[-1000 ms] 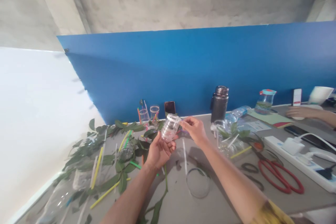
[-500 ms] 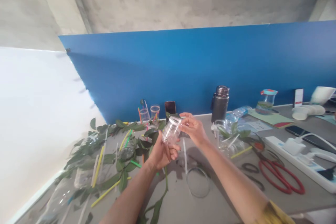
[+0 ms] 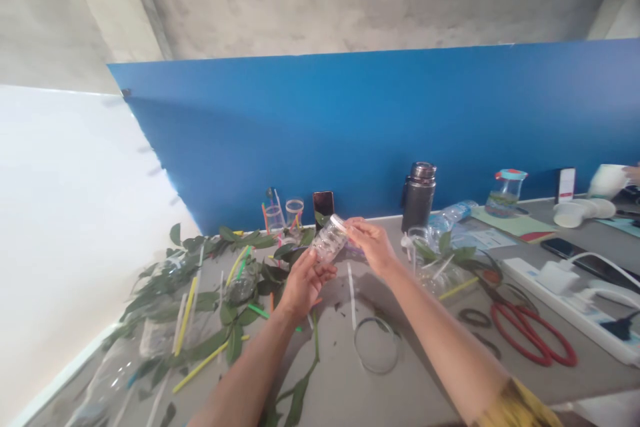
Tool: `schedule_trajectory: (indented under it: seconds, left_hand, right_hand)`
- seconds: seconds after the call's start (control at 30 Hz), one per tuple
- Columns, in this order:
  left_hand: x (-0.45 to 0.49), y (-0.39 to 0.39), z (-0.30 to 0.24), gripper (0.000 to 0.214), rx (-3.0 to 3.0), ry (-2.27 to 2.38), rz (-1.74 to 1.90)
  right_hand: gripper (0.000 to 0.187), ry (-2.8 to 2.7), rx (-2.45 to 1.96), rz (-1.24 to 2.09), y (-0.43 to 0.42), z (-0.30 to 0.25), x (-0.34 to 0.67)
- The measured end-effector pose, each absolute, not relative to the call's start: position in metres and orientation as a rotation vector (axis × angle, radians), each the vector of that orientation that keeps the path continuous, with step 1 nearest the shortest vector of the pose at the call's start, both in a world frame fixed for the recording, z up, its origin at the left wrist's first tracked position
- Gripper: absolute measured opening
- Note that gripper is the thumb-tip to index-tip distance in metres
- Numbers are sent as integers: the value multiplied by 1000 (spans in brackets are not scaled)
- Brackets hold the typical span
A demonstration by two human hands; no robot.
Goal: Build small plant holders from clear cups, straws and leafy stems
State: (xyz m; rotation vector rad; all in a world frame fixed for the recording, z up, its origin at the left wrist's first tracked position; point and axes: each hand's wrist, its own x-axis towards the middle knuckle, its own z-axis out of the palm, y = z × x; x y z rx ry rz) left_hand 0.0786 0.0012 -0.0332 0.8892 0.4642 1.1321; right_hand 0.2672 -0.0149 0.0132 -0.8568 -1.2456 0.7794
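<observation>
A clear ridged plastic jar [image 3: 329, 239] is held tilted in the air above the grey table [image 3: 330, 373]. Its rim end sits in my right hand [image 3: 367, 245], whose fingers wrap it. My left hand [image 3: 303, 285] cups the lower end from below, with the fingertips against the plastic. Just under my hands lies a thin white strip [image 3: 351, 287]. A clear plastic ring [image 3: 376, 345] rests on the table nearer to me. Green leaves on stems [image 3: 235, 287] and coloured straws spread out to the left of my left hand.
Red-handled scissors [image 3: 530, 335] and a white power strip [image 3: 560, 290] lie to the right. A dark flask [image 3: 418, 197] and a lidded glass jar [image 3: 506, 195] stand by the blue wall. Another person's hand [image 3: 633, 173] touches a white cup at the far right.
The jar has tipped from nearly upright to a slanted position, its rim end rising to the right. The other person's hand has moved from the table to the white cup at the far right.
</observation>
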Motion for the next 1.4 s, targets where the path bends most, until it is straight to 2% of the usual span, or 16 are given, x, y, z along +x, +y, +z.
schedule_trajectory:
  seconds: [0.2,0.33,0.47,0.7,0.83,1.13,1.3,1.4]
  left_hand:
    - [78,3,-32,39,782,466,1059]
    - [75,2,-29,45,779,454,1003]
    - [77,3,-31,48,793,489,991]
    - [84,4,-38,52,877,521,1198]
    - [82,2,-36,45,990,488,1254]
    - [83,3,-37,45,999,480,1231]
    - [81,6,-37,43,991,490,1245]
    - [76,11,-33,40,925,501,1329]
  right_hand:
    - [41,-1186,-918,766,-18,15,272]
    - [31,-1242,-947,631,-21,19,274]
    - [25,-1337,-898,630,-23,19,270]
    - [26,-1371,-1036,654,-22,18,267]
    - [29,-1377,-1089,598,-23,18,268]
    - [45,-1171,-1071,533,-15,12,272]
    - [37,-1188,-1202,345,-8,8,277]
    - [32,-1391,-1488,185,-5,2,283]
